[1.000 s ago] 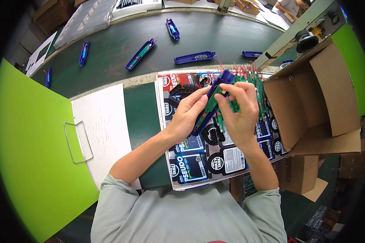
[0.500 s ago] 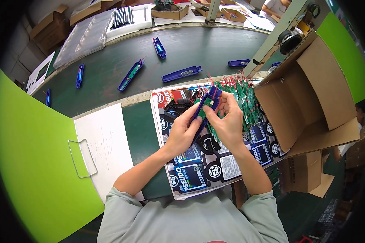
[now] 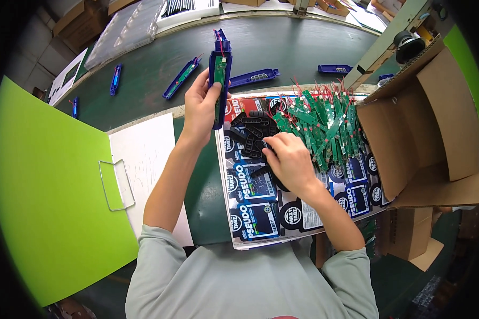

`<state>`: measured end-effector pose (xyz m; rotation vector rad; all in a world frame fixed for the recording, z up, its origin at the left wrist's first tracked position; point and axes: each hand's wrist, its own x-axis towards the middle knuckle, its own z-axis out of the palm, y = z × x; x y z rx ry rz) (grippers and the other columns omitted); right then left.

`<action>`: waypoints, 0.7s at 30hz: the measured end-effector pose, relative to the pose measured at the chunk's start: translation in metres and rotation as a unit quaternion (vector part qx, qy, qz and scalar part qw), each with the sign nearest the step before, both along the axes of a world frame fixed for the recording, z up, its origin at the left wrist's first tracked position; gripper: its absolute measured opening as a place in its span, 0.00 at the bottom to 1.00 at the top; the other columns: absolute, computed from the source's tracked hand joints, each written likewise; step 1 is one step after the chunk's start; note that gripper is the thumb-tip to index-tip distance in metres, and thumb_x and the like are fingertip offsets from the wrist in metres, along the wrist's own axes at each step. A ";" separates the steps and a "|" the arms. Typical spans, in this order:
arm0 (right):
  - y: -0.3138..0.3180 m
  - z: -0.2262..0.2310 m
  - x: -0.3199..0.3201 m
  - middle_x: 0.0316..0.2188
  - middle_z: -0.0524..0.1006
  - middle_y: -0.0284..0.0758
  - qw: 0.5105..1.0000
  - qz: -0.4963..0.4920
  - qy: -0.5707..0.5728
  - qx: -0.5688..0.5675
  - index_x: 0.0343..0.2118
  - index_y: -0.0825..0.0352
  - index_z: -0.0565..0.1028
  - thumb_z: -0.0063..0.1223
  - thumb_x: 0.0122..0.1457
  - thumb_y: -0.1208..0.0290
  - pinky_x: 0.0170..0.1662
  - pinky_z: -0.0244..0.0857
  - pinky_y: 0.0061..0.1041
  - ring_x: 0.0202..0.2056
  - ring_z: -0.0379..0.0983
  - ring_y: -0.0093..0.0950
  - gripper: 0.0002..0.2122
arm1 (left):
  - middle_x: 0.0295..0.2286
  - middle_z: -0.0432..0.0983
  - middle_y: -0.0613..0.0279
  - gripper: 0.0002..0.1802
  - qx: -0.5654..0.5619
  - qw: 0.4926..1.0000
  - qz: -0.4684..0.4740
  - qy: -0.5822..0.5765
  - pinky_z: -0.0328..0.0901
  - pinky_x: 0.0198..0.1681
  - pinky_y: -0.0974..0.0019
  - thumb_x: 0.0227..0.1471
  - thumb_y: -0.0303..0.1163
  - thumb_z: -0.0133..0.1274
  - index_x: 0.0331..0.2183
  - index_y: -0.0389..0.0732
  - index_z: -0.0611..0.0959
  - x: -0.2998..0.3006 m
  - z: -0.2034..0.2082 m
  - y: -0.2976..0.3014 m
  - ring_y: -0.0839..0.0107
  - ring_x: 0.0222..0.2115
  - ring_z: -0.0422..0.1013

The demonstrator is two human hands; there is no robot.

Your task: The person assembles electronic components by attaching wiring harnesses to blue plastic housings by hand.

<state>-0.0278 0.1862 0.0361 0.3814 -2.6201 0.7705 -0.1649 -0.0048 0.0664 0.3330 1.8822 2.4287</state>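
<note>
My left hand (image 3: 198, 114) grips a long blue plastic shell (image 3: 212, 64), holding it nearly upright over the belt's near edge. A green circuit board (image 3: 219, 72) with red wires lies inside the shell, my thumb pressing on it. My right hand (image 3: 294, 164) is beside a heap of small black plastic parts (image 3: 255, 127), thumb and forefinger apart and nothing visible between them. To the right of that heap is a pile of green circuit boards (image 3: 330, 125) with red wires. Both piles rest on a printed sheet (image 3: 295, 212) with bottle-like pictures.
More blue shells (image 3: 182, 78) lie along the dark green belt (image 3: 159, 58). An open cardboard box (image 3: 391, 143) stands at right beside a metal post (image 3: 386, 45). At left are a bright green panel (image 3: 58, 202) with a wire handle and white paper (image 3: 154, 143).
My left hand has lifted the blue shell up and to the left. The right hand has let go of it and moved down to the black parts. The view has shifted slightly.
</note>
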 end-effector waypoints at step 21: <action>-0.016 -0.001 0.009 0.36 0.77 0.45 0.989 0.005 -0.064 -0.137 0.46 0.70 0.76 0.58 0.53 0.81 0.40 0.70 0.38 0.36 0.75 0.45 0.15 | 0.43 0.76 0.40 0.17 -0.398 0.904 0.061 0.142 0.68 0.52 0.51 0.50 0.29 0.57 0.43 0.38 0.84 -0.195 -0.096 0.232 0.46 0.47 0.73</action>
